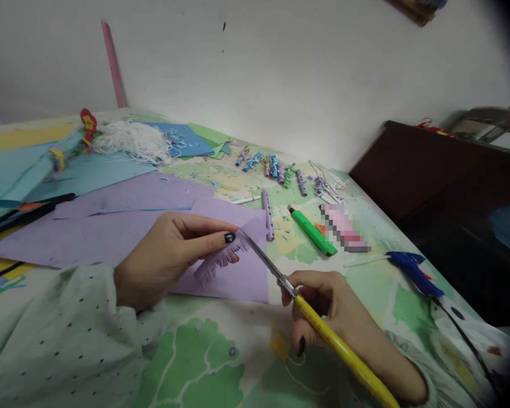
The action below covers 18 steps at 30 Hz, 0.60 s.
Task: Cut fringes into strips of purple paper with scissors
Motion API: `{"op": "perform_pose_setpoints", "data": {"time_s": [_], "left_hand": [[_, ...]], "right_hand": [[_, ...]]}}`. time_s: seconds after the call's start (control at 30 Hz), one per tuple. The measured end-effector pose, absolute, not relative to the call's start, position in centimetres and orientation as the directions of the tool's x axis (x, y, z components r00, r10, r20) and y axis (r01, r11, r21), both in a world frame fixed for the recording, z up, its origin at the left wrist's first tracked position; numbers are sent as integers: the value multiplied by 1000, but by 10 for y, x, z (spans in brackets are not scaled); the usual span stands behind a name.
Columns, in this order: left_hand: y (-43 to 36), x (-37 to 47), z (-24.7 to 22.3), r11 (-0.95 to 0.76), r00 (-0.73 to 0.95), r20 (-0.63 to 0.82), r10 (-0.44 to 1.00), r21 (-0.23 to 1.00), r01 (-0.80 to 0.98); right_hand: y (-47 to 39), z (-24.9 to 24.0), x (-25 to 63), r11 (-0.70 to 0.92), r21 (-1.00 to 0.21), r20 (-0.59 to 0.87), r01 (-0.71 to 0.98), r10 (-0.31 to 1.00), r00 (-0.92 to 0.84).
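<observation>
My left hand [164, 258] pinches a small purple paper strip [210, 269] between thumb and fingers; its lower edge is cut into a fringe. In my right hand [334, 297] are scissors [342, 345] with a long yellow handle, their metal blades pointing up and left. The blade tips meet the strip's right end, close to my left thumb. How far the blades stand apart cannot be made out. Beneath the strip lies a large purple sheet [123, 198] on the patterned tablecloth. A purple paper tube [267, 215] with dark marks rests just beyond the scissors.
A green utility knife [312, 231] and a blurred-out pink item [344, 226] lie to the right, near a blue glue gun [414, 273] with its cord. Farther back are several small rolled paper pieces [274, 166], white string [131, 141] and blue sheets [191, 144]. Paper scraps are scattered about.
</observation>
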<state>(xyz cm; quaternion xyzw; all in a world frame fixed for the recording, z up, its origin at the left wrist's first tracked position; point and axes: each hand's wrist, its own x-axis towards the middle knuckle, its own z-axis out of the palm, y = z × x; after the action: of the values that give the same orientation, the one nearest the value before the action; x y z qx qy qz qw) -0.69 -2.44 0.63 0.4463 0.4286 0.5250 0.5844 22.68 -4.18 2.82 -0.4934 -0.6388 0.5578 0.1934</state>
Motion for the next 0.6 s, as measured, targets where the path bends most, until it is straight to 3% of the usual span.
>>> {"op": "perform_pose_setpoints", "data": {"time_s": [0.6], "left_hand": [[-25,-8,8,32,71,-17,997,975,-221]], "right_hand": [[-43,29,225,-99,-913,-282,396,855,-436]]}}
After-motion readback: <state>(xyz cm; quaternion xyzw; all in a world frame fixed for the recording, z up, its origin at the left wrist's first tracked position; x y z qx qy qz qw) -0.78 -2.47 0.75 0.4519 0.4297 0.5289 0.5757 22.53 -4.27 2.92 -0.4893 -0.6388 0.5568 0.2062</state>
